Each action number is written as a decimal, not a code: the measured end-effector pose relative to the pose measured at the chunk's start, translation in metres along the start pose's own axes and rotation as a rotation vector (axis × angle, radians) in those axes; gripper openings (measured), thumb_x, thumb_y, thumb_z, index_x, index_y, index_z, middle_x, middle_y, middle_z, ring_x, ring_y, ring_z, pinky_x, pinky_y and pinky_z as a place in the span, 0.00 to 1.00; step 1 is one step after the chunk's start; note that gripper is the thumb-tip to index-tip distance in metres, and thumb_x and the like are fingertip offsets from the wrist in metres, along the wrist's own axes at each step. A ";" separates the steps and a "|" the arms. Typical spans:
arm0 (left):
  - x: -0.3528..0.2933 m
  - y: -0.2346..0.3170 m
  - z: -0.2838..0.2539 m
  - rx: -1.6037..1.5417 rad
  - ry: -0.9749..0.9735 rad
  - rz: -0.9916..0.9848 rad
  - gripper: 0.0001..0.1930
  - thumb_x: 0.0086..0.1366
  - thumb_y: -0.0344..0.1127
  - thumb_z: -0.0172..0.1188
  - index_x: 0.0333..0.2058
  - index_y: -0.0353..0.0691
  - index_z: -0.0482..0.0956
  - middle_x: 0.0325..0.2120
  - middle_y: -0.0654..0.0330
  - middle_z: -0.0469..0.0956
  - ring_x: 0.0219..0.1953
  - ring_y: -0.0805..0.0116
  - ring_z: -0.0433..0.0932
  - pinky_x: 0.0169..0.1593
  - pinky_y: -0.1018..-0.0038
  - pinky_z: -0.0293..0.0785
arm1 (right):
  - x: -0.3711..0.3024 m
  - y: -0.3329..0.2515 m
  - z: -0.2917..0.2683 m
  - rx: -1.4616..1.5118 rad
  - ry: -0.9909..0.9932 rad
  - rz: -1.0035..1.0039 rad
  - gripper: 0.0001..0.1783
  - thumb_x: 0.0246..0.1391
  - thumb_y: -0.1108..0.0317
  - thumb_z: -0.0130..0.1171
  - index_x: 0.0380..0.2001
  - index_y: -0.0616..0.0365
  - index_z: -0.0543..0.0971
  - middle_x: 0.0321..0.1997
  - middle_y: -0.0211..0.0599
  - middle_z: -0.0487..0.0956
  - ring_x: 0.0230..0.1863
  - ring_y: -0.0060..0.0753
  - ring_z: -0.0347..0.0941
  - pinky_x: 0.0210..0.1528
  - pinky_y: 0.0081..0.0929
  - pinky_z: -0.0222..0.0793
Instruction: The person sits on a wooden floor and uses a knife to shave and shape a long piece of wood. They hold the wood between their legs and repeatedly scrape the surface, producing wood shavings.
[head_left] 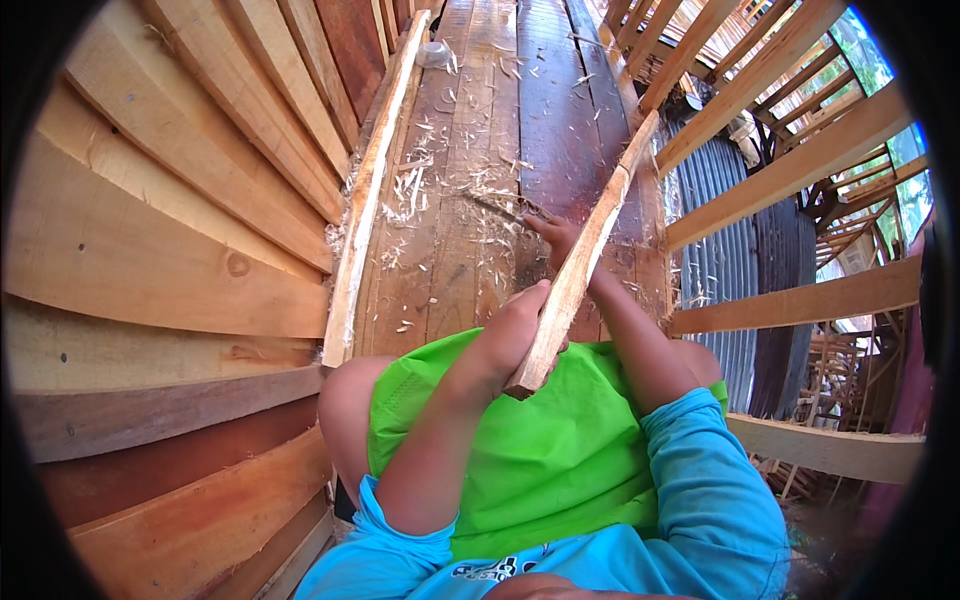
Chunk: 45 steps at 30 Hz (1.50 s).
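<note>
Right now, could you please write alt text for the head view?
A person's left grip holds a long, rough wooden stick slanting away to the right, while the right grip holds a thin bladed tool. Pale shavings litter the wooden planks, and a second stick lies at left.

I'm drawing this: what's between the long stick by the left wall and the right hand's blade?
Pale wood shavings on brown boards, in the head view.

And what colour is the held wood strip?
The wood strip is mostly pale tan; see head view.
</note>
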<state>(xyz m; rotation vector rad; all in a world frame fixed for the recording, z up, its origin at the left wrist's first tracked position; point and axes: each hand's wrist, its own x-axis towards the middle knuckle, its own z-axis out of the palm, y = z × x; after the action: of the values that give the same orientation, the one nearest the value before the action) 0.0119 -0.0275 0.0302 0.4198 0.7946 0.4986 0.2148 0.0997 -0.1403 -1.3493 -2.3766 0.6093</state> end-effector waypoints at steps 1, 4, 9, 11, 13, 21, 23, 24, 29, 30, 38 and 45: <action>0.001 0.000 0.001 0.007 -0.004 -0.001 0.22 0.74 0.56 0.33 0.44 0.44 0.68 0.18 0.63 0.68 0.11 0.74 0.66 0.12 0.77 0.63 | -0.006 0.023 -0.005 0.040 -0.028 -0.032 0.36 0.43 0.76 0.61 0.60 0.44 0.74 0.38 0.44 0.75 0.42 0.47 0.72 0.46 0.36 0.69; 0.005 -0.001 0.005 0.017 -0.017 -0.013 0.22 0.74 0.56 0.33 0.44 0.44 0.68 0.18 0.63 0.68 0.12 0.74 0.66 0.12 0.77 0.63 | -0.024 0.080 -0.011 0.132 -0.175 -0.049 0.31 0.43 0.73 0.63 0.55 0.45 0.78 0.36 0.42 0.77 0.40 0.46 0.73 0.47 0.37 0.69; 0.000 0.001 0.006 0.028 0.010 -0.006 0.22 0.74 0.56 0.33 0.44 0.44 0.67 0.18 0.63 0.68 0.12 0.74 0.65 0.12 0.77 0.62 | -0.026 0.086 -0.017 0.108 -0.069 0.017 0.26 0.47 0.68 0.64 0.53 0.49 0.79 0.41 0.42 0.79 0.46 0.42 0.73 0.53 0.39 0.68; -0.002 0.001 -0.001 0.011 0.025 -0.001 0.22 0.74 0.56 0.33 0.44 0.44 0.67 0.18 0.63 0.68 0.12 0.75 0.65 0.12 0.77 0.62 | -0.009 0.051 -0.031 0.092 -0.005 0.055 0.21 0.49 0.72 0.62 0.50 0.57 0.78 0.46 0.44 0.80 0.50 0.39 0.74 0.53 0.38 0.70; -0.001 0.001 0.001 0.016 0.014 -0.012 0.22 0.74 0.56 0.33 0.43 0.44 0.67 0.18 0.63 0.68 0.12 0.75 0.65 0.12 0.77 0.62 | -0.008 0.059 -0.041 0.081 -0.010 0.090 0.19 0.51 0.75 0.61 0.48 0.62 0.78 0.49 0.45 0.80 0.52 0.39 0.75 0.52 0.37 0.72; 0.002 0.003 0.012 0.014 0.001 -0.041 0.22 0.74 0.56 0.33 0.42 0.44 0.68 0.18 0.63 0.68 0.12 0.74 0.65 0.12 0.77 0.63 | -0.038 0.123 -0.038 0.207 0.036 0.287 0.20 0.47 0.78 0.60 0.47 0.64 0.78 0.48 0.55 0.80 0.52 0.45 0.76 0.53 0.37 0.72; -0.001 0.002 0.007 -0.005 0.019 -0.041 0.22 0.74 0.56 0.33 0.41 0.44 0.68 0.18 0.63 0.68 0.12 0.74 0.65 0.12 0.77 0.62 | -0.031 0.106 -0.035 0.150 0.024 0.310 0.20 0.46 0.79 0.59 0.46 0.66 0.78 0.46 0.55 0.81 0.52 0.46 0.77 0.53 0.38 0.72; -0.002 0.002 0.005 -0.014 0.027 -0.041 0.22 0.74 0.56 0.33 0.41 0.44 0.68 0.18 0.63 0.68 0.12 0.74 0.65 0.12 0.77 0.62 | -0.028 0.093 -0.036 0.121 0.019 0.322 0.19 0.46 0.80 0.58 0.46 0.66 0.78 0.46 0.55 0.81 0.51 0.46 0.78 0.53 0.38 0.72; -0.001 0.003 0.007 -0.004 0.016 -0.025 0.22 0.74 0.56 0.33 0.41 0.44 0.68 0.18 0.62 0.68 0.12 0.74 0.65 0.12 0.77 0.63 | -0.047 0.048 -0.035 0.135 0.094 0.330 0.18 0.51 0.74 0.60 0.48 0.61 0.79 0.42 0.47 0.82 0.45 0.38 0.78 0.49 0.36 0.73; -0.001 0.003 0.009 -0.004 0.013 -0.028 0.22 0.74 0.55 0.33 0.41 0.44 0.68 0.18 0.62 0.68 0.12 0.74 0.65 0.12 0.77 0.63 | -0.051 0.037 -0.031 0.092 0.097 0.344 0.18 0.54 0.72 0.61 0.49 0.59 0.78 0.41 0.44 0.83 0.43 0.33 0.78 0.48 0.35 0.73; 0.002 0.000 0.007 0.013 -0.009 -0.013 0.22 0.74 0.56 0.32 0.42 0.46 0.68 0.18 0.63 0.68 0.12 0.75 0.65 0.12 0.77 0.62 | -0.074 -0.048 0.031 0.453 0.097 0.638 0.09 0.58 0.64 0.56 0.34 0.59 0.77 0.29 0.39 0.80 0.30 0.31 0.76 0.31 0.35 0.71; 0.008 -0.003 0.009 0.036 -0.046 -0.028 0.22 0.73 0.57 0.33 0.43 0.46 0.68 0.18 0.63 0.68 0.12 0.75 0.65 0.12 0.78 0.61 | -0.027 -0.045 0.072 0.173 -0.010 0.453 0.08 0.59 0.65 0.55 0.34 0.59 0.73 0.25 0.41 0.76 0.24 0.37 0.71 0.28 0.38 0.67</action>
<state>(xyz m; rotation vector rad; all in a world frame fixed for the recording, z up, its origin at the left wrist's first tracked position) 0.0241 -0.0271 0.0301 0.4518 0.7655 0.4477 0.1603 0.0410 -0.1806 -1.8152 -1.9727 0.9179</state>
